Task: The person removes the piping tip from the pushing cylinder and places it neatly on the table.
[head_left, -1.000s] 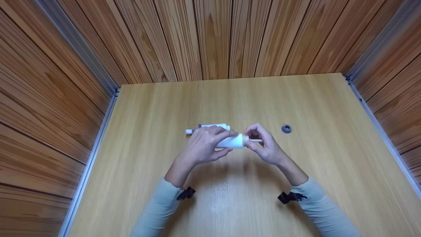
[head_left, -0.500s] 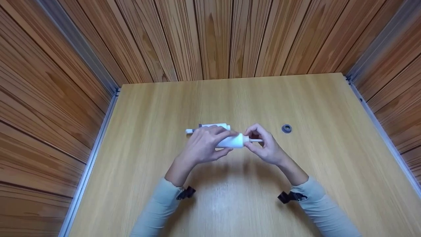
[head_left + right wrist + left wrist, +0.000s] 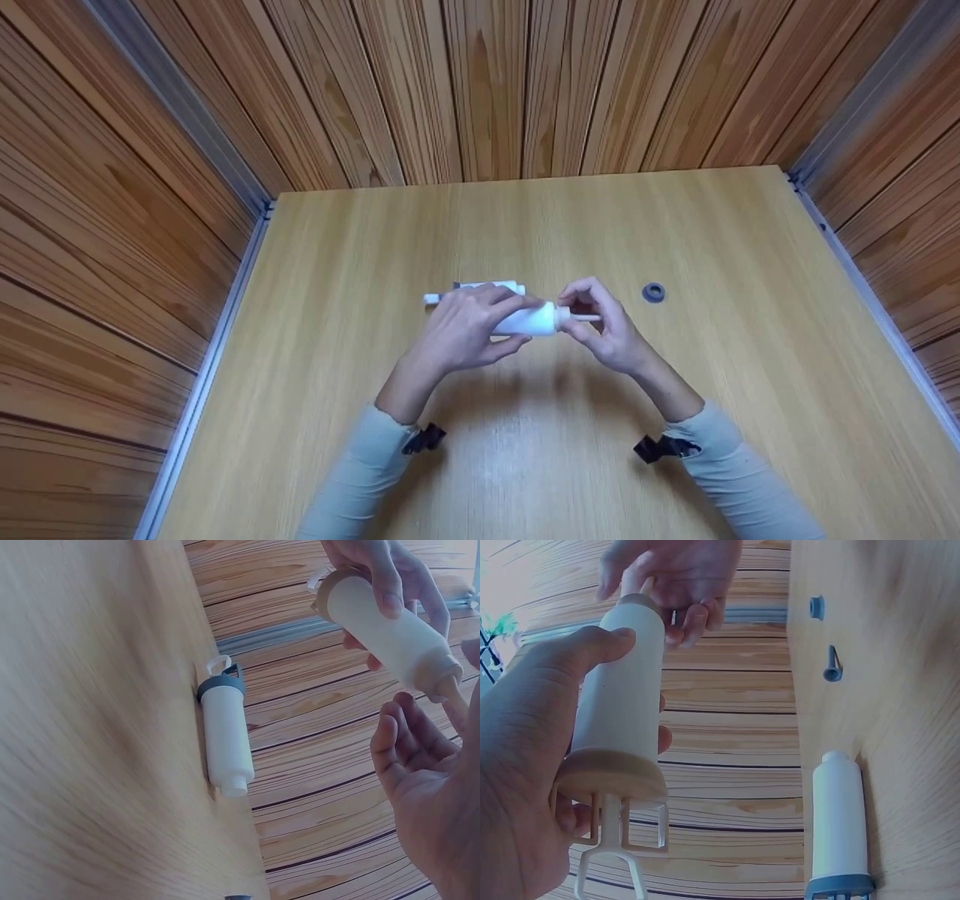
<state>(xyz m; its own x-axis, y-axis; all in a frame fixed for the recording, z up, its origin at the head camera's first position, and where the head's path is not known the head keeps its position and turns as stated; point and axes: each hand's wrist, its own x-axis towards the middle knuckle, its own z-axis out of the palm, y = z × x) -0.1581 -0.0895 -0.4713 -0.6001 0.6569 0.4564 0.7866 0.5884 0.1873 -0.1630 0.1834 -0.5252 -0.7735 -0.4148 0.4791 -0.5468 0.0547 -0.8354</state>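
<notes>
My left hand (image 3: 466, 328) grips the white barrel of an icing syringe (image 3: 534, 320), held sideways above the table. In the left wrist view its beige end cap (image 3: 611, 774) with side handles and the forked plunger handle (image 3: 613, 855) point back toward me. At the other end, my right hand (image 3: 609, 339) has thumb and index finger pinching the collar (image 3: 562, 316). A slim pale nozzle (image 3: 451, 694) sticks out of that collar toward the right palm. The other right fingers are curled loosely, clear of the barrel.
A second white icing syringe (image 3: 227, 735) with a blue-grey cap lies on the table (image 3: 360, 247) behind my left hand. Farther right lies a blue-grey ring collar (image 3: 653, 292). A blue-grey cone nozzle (image 3: 832, 664) shows in the left wrist view. Wood-panelled walls surround the table.
My right thumb and index finger have shifted slightly around the collar, the thumb sliding forward over it. The left hand and the syringe stay nearly still.
</notes>
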